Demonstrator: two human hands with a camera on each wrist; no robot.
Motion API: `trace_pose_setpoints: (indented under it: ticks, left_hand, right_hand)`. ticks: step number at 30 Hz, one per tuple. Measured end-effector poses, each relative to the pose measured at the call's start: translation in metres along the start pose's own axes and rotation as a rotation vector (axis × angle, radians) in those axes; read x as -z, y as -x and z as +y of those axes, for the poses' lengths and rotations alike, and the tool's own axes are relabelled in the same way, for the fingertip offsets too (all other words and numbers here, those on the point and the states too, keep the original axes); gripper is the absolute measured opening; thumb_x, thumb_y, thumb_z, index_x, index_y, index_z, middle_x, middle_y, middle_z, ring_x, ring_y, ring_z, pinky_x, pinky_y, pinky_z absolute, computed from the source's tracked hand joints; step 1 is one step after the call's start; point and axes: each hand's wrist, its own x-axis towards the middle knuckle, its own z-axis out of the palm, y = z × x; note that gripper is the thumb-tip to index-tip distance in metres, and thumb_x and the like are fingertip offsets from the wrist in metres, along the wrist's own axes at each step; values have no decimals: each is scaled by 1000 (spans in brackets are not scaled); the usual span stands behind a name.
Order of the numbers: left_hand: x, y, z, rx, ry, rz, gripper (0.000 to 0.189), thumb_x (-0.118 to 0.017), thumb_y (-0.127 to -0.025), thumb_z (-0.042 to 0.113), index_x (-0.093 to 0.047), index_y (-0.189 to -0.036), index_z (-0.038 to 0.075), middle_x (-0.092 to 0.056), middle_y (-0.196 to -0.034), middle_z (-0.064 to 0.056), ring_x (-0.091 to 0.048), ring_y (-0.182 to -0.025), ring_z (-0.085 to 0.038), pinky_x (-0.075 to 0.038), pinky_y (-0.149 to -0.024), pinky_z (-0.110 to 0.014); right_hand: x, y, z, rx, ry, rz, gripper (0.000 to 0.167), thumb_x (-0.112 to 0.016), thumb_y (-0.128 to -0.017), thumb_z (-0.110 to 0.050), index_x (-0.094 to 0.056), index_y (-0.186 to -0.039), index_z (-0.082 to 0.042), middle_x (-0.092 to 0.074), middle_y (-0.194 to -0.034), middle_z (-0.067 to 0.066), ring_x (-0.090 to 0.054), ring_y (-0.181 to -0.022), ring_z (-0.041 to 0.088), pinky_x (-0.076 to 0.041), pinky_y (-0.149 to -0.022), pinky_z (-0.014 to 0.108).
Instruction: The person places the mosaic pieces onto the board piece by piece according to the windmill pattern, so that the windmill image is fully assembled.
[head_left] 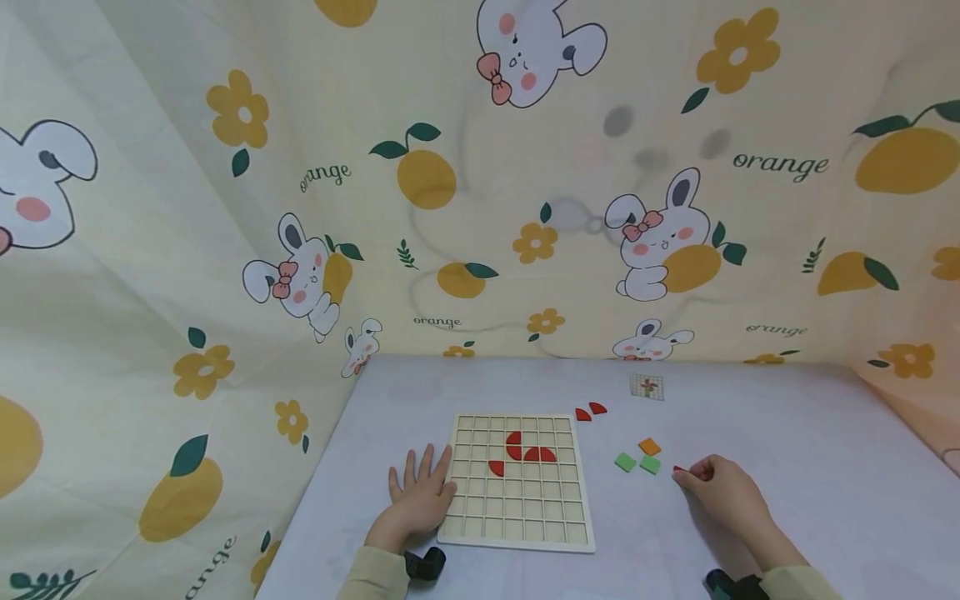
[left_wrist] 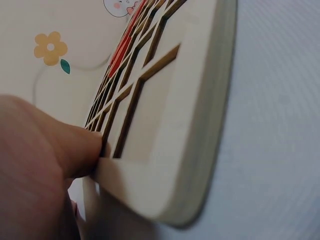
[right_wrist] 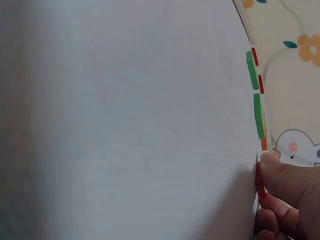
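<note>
A pale grid board (head_left: pixel 525 529) lies on the table with several red quarter-circle pieces (head_left: pixel 513 452) in its upper middle squares. My left hand (head_left: pixel 420 496) lies with spread fingers at the board's left edge; in the left wrist view the thumb (left_wrist: pixel 82 147) rests on the rim. Right of the board, my right hand (head_left: pixel 723 492) pinches a small red piece (right_wrist: pixel 259 179) between thumb and fingers, close to the tabletop. Most of that piece is hidden by the fingers in the head view. Just left of this hand lie two green squares (head_left: pixel 626 462) and an orange square (head_left: pixel 649 447).
Two loose red quarter-circle pieces (head_left: pixel 583 414) lie by the board's upper right corner. A small pattern card (head_left: pixel 647 387) with a red figure on a grid lies farther back. A printed cloth (head_left: pixel 480 325) hangs behind and to the left of the white table (head_left: pixel 825 467).
</note>
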Motion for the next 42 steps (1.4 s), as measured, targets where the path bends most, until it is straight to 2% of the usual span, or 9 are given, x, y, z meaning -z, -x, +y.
trace_pose_setpoints:
  ticks: [9,17,30,34,42]
  left_hand:
    - [0,1,2,5,-4,5,58,-43,-101,33,-27,-154,16,-10,-160,-18,7,-143,-44,13,-105,-67]
    - [0,1,1,12,6,2,57,-44,-101,33,-28,-154,15,-11,-159,-19,7,-143,-44,15,-104,-67]
    - [0,1,2,6,-5,7,57,-44,-101,32,-29,-153,14,-12,-159,-19,6,-143,-45,14,-104,-67]
    - [0,1,1,11,-9,5,57,-44,-101,33,-28,-153,14,-11,-159,-19,6,-143,-45,14,-105,-67]
    - [0,2,3,14,-17,5,57,-43,-102,33,-28,-154,15,-11,-159,-18,6,-143,-44,14,-105,-67]
  right_hand:
    - [-3,3,-2,36,-25,5,35,-67,-92,-26,-56,-100,6,-55,-83,12,-50,-77,25,-43,-64,36]
    - [-5,5,-3,114,-42,-1,24,-65,-93,-14,-50,-101,3,-54,-86,11,-51,-79,25,-44,-65,36]
    - [-10,4,2,193,-86,4,19,-60,-94,-9,-50,-108,-1,-57,-94,9,-53,-83,23,-46,-67,35]
    - [-9,3,-7,211,-119,-4,17,-59,-95,-11,-54,-109,-3,-58,-92,6,-52,-81,22,-46,-63,33]
    - [-20,0,-41,320,-207,-12,12,-61,-95,-15,-61,-106,-8,-62,-90,2,-52,-79,19,-45,-62,30]
